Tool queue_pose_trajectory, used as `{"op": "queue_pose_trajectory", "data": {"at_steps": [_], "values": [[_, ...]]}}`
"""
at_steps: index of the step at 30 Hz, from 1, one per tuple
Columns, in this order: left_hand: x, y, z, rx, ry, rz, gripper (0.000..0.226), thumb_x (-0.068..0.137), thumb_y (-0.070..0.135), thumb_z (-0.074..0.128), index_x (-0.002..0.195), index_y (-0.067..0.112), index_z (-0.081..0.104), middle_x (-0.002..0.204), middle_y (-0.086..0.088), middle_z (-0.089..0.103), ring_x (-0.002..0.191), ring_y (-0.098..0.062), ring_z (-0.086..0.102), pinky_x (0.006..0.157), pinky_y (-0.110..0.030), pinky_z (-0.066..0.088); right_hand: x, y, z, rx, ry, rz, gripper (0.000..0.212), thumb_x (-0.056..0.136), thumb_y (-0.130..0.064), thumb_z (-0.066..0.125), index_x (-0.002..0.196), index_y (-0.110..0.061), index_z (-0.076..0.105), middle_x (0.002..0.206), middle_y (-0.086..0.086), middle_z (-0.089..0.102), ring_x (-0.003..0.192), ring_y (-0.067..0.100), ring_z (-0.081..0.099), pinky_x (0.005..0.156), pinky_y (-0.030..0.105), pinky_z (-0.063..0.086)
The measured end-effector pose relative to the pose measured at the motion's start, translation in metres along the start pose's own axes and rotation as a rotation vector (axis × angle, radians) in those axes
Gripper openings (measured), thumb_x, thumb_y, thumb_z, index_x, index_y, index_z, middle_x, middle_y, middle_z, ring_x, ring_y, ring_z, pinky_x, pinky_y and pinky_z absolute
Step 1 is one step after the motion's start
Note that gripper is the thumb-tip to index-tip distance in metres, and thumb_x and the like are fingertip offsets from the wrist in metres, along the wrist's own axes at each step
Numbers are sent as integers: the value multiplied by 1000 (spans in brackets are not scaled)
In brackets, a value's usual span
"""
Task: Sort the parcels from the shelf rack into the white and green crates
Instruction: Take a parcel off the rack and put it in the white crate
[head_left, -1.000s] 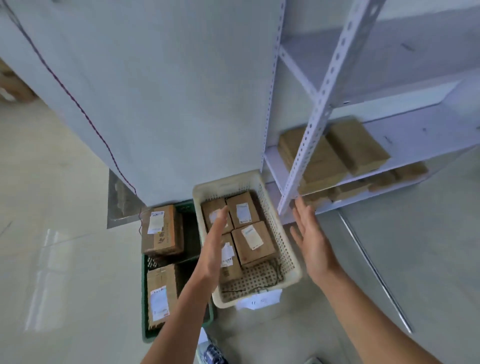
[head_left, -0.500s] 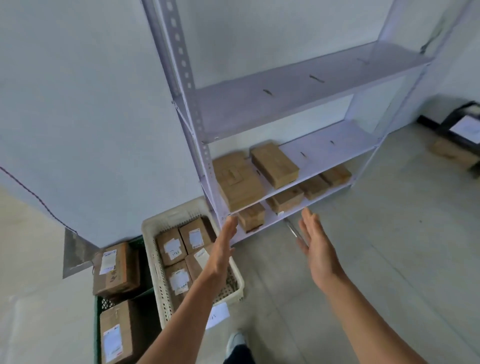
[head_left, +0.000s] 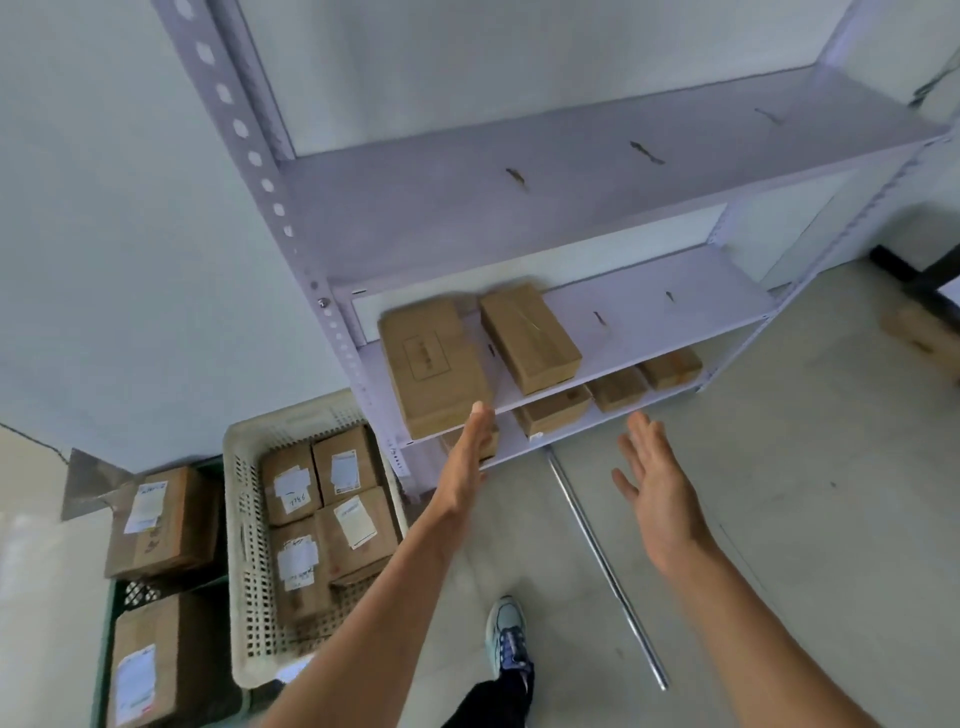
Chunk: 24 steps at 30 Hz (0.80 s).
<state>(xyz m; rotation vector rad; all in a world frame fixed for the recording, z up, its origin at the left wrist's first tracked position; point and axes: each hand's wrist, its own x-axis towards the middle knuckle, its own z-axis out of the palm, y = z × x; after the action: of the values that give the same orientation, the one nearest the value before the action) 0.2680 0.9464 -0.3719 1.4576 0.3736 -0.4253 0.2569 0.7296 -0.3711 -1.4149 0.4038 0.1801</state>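
Both arms reach toward the shelf rack (head_left: 519, 208); left hand (head_left: 465, 462) and right hand (head_left: 657, 488) have straight fingers, holding nothing.

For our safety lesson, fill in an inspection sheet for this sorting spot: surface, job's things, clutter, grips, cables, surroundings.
Surface: floor, pale, smooth.
Job's things: rack, two parcels on middle shelf, at least three below; white crate, four parcels; green crate, two.
Clutter: rod on floor.
Grips: left hand open by shelf edge; right hand open, in air.
Cables: thin cord on wall, perhaps.
Surroundings: wall, shoe, blurred box at right.
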Motion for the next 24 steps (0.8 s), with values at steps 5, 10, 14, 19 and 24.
{"op": "queue_pose_trajectory", "data": {"at_steps": [5, 10, 14, 19, 24], "values": [[63, 11, 32, -42, 40, -48, 73, 109, 65, 25, 169, 25, 33, 174, 7, 35, 160, -18, 33, 129, -54, 22, 73, -23, -25, -37, -25, 35, 88, 89, -68, 36, 167, -29, 23, 173, -13, 26, 157, 7, 28, 129, 43, 26], [113, 16, 53, -41, 89, -99, 72, 109, 63, 25, 168, 22, 35, 174, 3, 36, 158, -20, 36, 128, -55, 24, 134, -33, -46, -56, -51, 69, 90, 87, -69, 38, 167, -30, 24, 172, -13, 28, 157, 7, 29, 127, 41, 27], [147, 14, 67, -58, 148, -136, 72, 110, 62, 27, 168, 21, 35, 174, 2, 36, 157, -20, 36, 129, -54, 24, 186, -31, -65, -106, -86, 119, 92, 86, -72, 39, 166, -31, 25, 172, -12, 29, 155, 8, 32, 128, 44, 26], [194, 14, 84, -71, 253, -179, 74, 108, 64, 29, 169, 21, 33, 175, -1, 34, 159, -22, 34, 131, -56, 21, 261, -20, -90, -156, -130, 201, 66, 108, -58, 31, 167, -28, 26, 173, -11, 28, 157, 10, 30, 129, 45, 24], [243, 3, 100, -90, 329, -229, 77, 107, 68, 31, 170, 24, 30, 176, -5, 31, 160, -23, 32, 131, -57, 20, 330, -10, -102, -273, -246, 252, 67, 110, -58, 27, 167, -25, 23, 174, -9, 24, 158, 12, 28, 125, 42, 23]]}}
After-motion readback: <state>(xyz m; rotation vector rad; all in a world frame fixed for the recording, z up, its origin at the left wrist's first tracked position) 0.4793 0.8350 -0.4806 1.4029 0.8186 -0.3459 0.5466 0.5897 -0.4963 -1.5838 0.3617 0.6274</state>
